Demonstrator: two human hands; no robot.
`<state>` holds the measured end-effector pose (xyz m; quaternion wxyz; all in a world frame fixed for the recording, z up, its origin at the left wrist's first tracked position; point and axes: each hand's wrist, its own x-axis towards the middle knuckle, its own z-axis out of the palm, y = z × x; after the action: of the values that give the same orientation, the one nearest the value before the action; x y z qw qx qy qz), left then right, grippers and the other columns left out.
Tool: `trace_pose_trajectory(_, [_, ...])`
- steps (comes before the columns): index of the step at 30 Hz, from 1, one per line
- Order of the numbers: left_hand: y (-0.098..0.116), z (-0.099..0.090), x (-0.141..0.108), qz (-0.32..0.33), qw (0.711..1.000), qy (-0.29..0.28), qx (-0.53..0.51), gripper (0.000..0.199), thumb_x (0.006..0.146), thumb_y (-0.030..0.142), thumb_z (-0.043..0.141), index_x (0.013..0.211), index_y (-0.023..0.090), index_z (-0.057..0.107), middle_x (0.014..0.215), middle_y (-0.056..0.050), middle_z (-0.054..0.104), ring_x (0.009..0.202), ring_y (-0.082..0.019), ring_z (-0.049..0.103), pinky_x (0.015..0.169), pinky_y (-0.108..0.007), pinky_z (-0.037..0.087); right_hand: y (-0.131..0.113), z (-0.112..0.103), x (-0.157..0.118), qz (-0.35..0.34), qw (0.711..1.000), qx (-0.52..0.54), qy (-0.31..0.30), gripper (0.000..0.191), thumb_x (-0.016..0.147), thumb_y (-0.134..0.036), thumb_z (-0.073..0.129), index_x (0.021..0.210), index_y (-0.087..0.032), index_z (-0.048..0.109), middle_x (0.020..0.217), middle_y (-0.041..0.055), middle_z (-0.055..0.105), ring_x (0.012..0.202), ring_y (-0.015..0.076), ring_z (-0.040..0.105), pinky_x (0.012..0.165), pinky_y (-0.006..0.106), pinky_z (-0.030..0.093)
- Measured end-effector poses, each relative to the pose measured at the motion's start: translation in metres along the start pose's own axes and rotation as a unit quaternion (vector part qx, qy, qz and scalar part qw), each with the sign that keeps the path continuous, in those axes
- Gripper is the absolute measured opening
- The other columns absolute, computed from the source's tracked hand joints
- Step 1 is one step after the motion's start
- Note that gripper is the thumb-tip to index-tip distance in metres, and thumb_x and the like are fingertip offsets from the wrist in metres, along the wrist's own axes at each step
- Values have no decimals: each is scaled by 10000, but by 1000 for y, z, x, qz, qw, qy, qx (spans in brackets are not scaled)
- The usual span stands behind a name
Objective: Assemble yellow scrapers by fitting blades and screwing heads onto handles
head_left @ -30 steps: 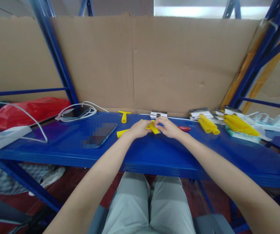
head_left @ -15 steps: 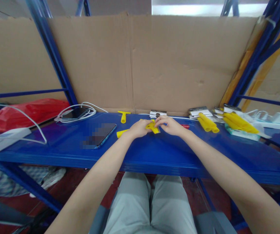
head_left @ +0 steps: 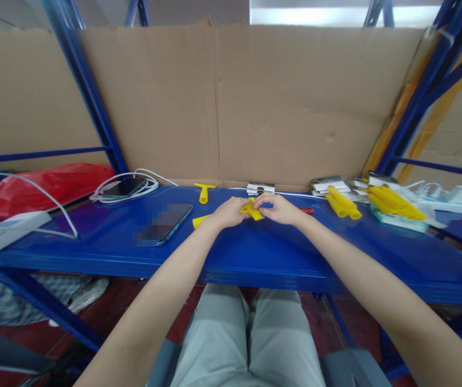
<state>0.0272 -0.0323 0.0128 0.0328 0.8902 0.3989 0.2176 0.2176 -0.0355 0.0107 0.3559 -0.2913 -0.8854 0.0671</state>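
In the head view, at the centre of the frame, our left hand (head_left: pixel 230 213) closes round a yellow T-shaped piece (head_left: pixel 256 213), its broad end showing between our two hands just above the blue tabletop (head_left: pixel 251 247). Our right hand (head_left: pixel 281 208) has thumb and fingers curled in at that end; we cannot tell whether they pinch it or only touch it.

To work well here, we should keep the left grip firm so the piece does not twist, and use light fingertip pressure on the right. The red-handled tool (head_left: pixel 307 210), right of centre beside our right wrist, is best left clear of our forearm.
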Motion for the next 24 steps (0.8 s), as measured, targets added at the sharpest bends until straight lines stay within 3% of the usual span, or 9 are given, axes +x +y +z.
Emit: trace_pose_trajectory(24, [-2,1,1,31,999,14,-23,348,731,119,631,1074,180,624,1070,-51,683,1018,-212,613,897,-329,450,-3,0,0,-34,999,-11,4,260,695,-47,470,756,-190,679,861,46,657,834,161,606,821,348,473])
